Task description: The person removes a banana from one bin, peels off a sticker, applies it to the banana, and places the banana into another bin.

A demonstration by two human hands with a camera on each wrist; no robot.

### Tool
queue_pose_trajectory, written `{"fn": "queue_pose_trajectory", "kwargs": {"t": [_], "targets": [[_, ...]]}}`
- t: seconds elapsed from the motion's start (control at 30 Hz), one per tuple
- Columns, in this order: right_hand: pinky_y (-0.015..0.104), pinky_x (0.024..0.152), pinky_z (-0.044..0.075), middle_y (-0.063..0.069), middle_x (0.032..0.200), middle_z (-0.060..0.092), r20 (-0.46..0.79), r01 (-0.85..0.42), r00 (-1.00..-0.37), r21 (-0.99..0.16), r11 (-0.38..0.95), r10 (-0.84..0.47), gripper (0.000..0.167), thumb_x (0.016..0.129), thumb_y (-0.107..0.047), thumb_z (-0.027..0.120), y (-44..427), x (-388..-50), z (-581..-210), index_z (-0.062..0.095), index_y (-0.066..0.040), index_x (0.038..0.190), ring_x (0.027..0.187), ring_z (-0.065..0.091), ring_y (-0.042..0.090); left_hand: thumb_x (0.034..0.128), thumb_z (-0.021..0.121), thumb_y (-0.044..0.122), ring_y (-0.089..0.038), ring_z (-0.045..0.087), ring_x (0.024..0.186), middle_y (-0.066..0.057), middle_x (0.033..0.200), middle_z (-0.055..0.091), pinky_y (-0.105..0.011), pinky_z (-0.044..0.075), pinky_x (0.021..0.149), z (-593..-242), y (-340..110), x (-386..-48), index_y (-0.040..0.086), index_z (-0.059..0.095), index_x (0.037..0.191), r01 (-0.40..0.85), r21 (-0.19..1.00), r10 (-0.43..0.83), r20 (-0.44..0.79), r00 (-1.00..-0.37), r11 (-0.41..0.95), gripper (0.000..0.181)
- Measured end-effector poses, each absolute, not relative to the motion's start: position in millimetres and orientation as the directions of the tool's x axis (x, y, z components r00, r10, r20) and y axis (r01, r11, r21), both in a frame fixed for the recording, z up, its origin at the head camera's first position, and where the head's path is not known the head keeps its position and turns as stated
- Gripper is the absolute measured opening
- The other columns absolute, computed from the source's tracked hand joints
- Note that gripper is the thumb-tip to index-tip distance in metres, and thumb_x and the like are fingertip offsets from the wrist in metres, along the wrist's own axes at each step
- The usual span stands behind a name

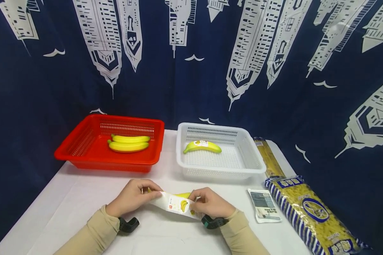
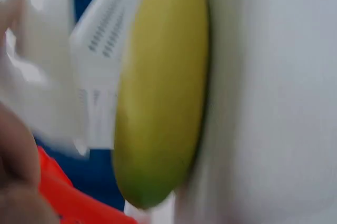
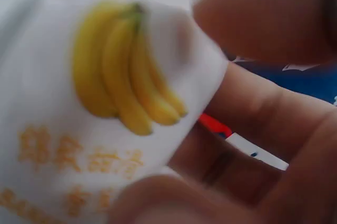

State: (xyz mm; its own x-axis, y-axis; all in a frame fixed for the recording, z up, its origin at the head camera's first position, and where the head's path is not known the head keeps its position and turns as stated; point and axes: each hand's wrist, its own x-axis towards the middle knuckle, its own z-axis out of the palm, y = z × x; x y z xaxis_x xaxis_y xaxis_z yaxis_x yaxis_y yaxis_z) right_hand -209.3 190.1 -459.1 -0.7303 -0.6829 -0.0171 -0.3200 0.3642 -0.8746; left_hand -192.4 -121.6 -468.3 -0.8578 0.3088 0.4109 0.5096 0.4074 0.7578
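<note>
Two bare hands are stretching a white printed strip point(image 1: 178, 204) above a white-covered table point(image 1: 166, 239), the left hand point(image 1: 135, 197) pinching one end and the right hand point(image 1: 213, 204) pinching the other. A yellow banana point(image 2: 163, 87) is lying on the tabletop just behind the strip, between the hands; whether strip and fruit are touching, the pictures are not telling. The strip is looking thin, light and limp, probably prone to creasing or tearing, its ends offering the best hold for thumb and finger. The banana is appearing smooth, firm and perhaps slippery, its thick middle seeming the surest grip. A white basket point(image 1: 221, 173) is standing beyond.
</note>
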Motion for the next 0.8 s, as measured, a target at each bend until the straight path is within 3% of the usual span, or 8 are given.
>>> {"fn": "queue_pose_trajectory", "kwargs": {"t": [0.13, 0.23, 0.43, 0.57, 0.67, 0.8], "targets": [[0.019, 0.049, 0.043, 0.009, 0.089, 0.073, 0.012, -0.292, -0.756, -0.901, 0.32, -0.655, 0.012, 0.093, -0.002, 0.059, 192, -208, -457, 0.072, -0.003, 0.095, 0.058, 0.055, 0.007, 0.0833, 0.087, 0.015, -0.001, 0.049, 0.059, 0.011, 0.103, 0.068, -0.019, 0.042, 0.053, -458, -111, -189, 0.022, 0.078, 0.11, 0.574, 0.644, 0.154, 0.587, -0.795, 0.506, 0.028], [0.02, 0.046, 0.042, 0.011, 0.087, 0.073, 0.036, -0.299, -0.776, -0.9, 0.317, -0.63, 0.01, 0.093, -0.003, 0.062, 192, -209, -457, 0.071, -0.003, 0.094, 0.055, 0.052, 0.006, 0.0825, 0.085, 0.007, 0.0, 0.048, 0.058, 0.006, 0.102, 0.068, -0.016, 0.042, 0.052, -452, -97, -183, 0.017, 0.076, 0.11, 0.636, 0.574, 0.093, 0.7, -0.708, 0.515, 0.031], [0.019, 0.042, 0.04, 0.018, 0.07, 0.066, 0.098, -0.307, -0.825, -0.905, 0.296, -0.556, 0.008, 0.096, -0.004, 0.064, 190, -211, -461, 0.072, -0.003, 0.096, 0.046, 0.047, 0.003, 0.0843, 0.082, 0.014, 0.004, 0.05, 0.061, 0.012, 0.091, 0.07, -0.008, 0.039, 0.056, -460, -65, -176, 0.019, 0.077, 0.102, 0.742, 0.392, 0.26, 0.762, -0.593, 0.543, 0.019], [0.02, 0.043, 0.044, 0.023, 0.072, 0.067, 0.161, -0.335, -0.83, -0.909, 0.246, -0.534, 0.009, 0.097, -0.003, 0.064, 184, -211, -464, 0.072, 0.0, 0.1, 0.048, 0.05, 0.003, 0.0806, 0.087, 0.02, 0.006, 0.052, 0.063, 0.013, 0.099, 0.073, -0.007, 0.038, 0.057, -475, -61, -176, 0.021, 0.08, 0.105, 0.734, 0.354, 0.301, 0.744, -0.596, 0.58, 0.025], [0.019, 0.046, 0.046, 0.021, 0.075, 0.07, 0.173, -0.35, -0.826, -0.904, 0.246, -0.537, 0.009, 0.097, -0.003, 0.064, 182, -210, -465, 0.073, 0.0, 0.101, 0.05, 0.052, 0.004, 0.0777, 0.09, 0.019, 0.007, 0.053, 0.066, 0.011, 0.105, 0.074, -0.007, 0.04, 0.059, -485, -64, -176, 0.021, 0.08, 0.11, 0.733, 0.399, 0.307, 0.72, -0.623, 0.551, 0.034], [0.018, 0.045, 0.044, 0.019, 0.069, 0.067, 0.182, -0.361, -0.826, -0.898, 0.253, -0.534, 0.009, 0.098, -0.004, 0.065, 181, -209, -464, 0.073, -0.002, 0.1, 0.048, 0.05, 0.003, 0.0805, 0.089, 0.018, 0.005, 0.055, 0.068, 0.008, 0.111, 0.075, -0.008, 0.043, 0.061, -489, -65, -180, 0.02, 0.078, 0.118, 0.753, 0.449, 0.333, 0.701, -0.63, 0.48, 0.039]]}}
